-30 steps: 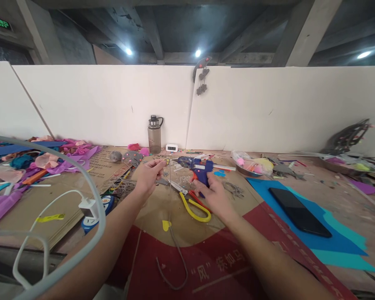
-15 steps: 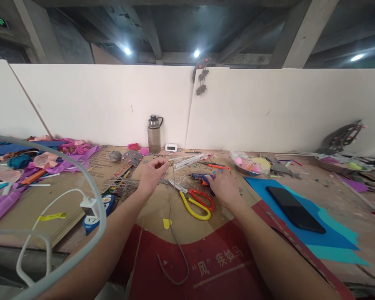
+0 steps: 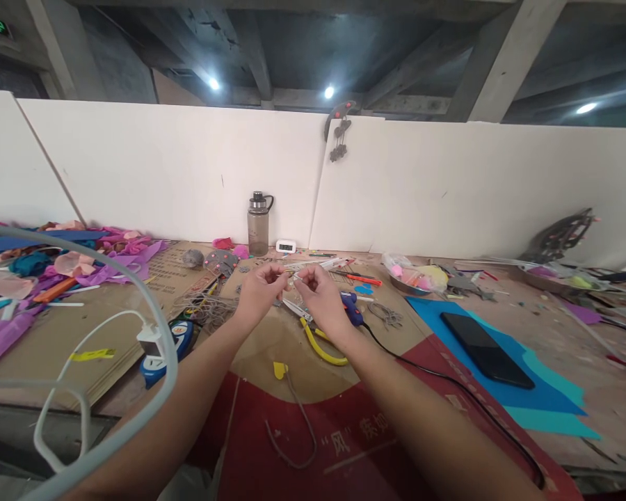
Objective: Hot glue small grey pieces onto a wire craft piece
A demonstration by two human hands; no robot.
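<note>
My left hand (image 3: 258, 291) and my right hand (image 3: 320, 296) meet above the cardboard, fingertips pinched together on a small thin piece, which looks like a bit of wire, between them. Just below them lie yellow-handled scissors (image 3: 320, 348). A blue glue gun (image 3: 352, 309) lies on the table right of my right hand, its black cord (image 3: 448, 379) trailing toward me. A bent grey wire with a yellow heart (image 3: 279, 370) lies on the red cardboard nearer to me.
A water bottle (image 3: 258, 224) and a small clock (image 3: 286, 245) stand by the white back panel. A black phone (image 3: 483, 339) rests on blue sheets at right. Pink and purple scraps (image 3: 73, 264) pile up at left. A white charger (image 3: 149, 341) and cable sit front left.
My right hand put the glue gun down on the table and moved left to join my left hand at the small piece. The left hand stayed almost still.
</note>
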